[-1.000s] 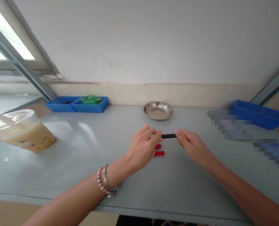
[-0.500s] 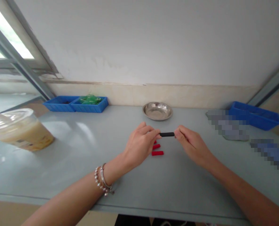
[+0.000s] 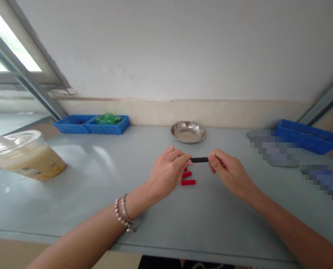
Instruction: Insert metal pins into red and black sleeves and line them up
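Note:
Between my two hands a short black cylindrical piece (image 3: 199, 160) is held level above the table. My left hand (image 3: 169, 170) pinches its left end, where a bit of lighter material shows at the fingertips. The fingers of my right hand (image 3: 225, 168) are closed on the other end. Just below, several small red cylindrical pieces (image 3: 188, 182) lie on the table, partly covered by my left hand. What exactly the black piece is, I cannot make out.
A round metal dish (image 3: 188, 132) stands by the wall. Joined blue trays (image 3: 107, 127), one with green items, sit at the back left. Another blue tray (image 3: 318, 140) is at the back right, near blurred-out flat objects (image 3: 323, 183). A lidded drink cup (image 3: 40, 160) stands at left.
Both hands keep their hold on the black piece in almost the same place. The fingers of my right hand have shifted slightly; the view has moved a little.

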`<state>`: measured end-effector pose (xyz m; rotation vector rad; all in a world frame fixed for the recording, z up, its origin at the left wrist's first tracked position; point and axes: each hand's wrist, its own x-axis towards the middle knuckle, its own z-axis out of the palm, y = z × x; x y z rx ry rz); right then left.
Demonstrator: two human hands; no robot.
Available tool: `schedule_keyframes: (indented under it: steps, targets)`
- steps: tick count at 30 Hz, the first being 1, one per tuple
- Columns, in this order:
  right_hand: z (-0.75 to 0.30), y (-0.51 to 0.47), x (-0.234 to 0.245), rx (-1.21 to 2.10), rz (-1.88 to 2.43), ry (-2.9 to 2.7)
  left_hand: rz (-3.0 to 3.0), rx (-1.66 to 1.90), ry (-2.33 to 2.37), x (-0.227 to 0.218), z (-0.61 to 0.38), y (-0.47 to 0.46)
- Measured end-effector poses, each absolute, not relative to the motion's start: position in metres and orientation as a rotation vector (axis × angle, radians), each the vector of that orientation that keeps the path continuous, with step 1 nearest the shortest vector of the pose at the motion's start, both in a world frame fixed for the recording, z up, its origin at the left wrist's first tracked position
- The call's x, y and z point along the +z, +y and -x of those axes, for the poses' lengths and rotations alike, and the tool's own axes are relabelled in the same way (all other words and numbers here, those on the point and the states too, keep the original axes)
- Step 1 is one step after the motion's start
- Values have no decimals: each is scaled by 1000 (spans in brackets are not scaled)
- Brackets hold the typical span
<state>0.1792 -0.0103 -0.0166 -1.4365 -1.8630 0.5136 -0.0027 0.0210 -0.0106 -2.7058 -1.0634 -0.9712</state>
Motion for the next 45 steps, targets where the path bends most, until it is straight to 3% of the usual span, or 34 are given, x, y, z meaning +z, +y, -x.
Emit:
schedule_keyframes:
  steps: [9,15,20,28,45]
  targets:
    - [-187,-9,-16,367,1411,-1881,2711,-885,-1115,-5,8,29]
    - [-199,-5,-16,86,1511,-1958,2575,-389,-1471,-6,16,44]
    - [-205,2,-24,126,1606,-2007,2618,-187,-1550,-11,20,52]
    - [-212,9,-37,-20,1701,-2228,2699,-88,-1574,-11,22,54]
    - [-215,4,-37,109,1722,-2257,2753,-16,-1554,-8,27,57]
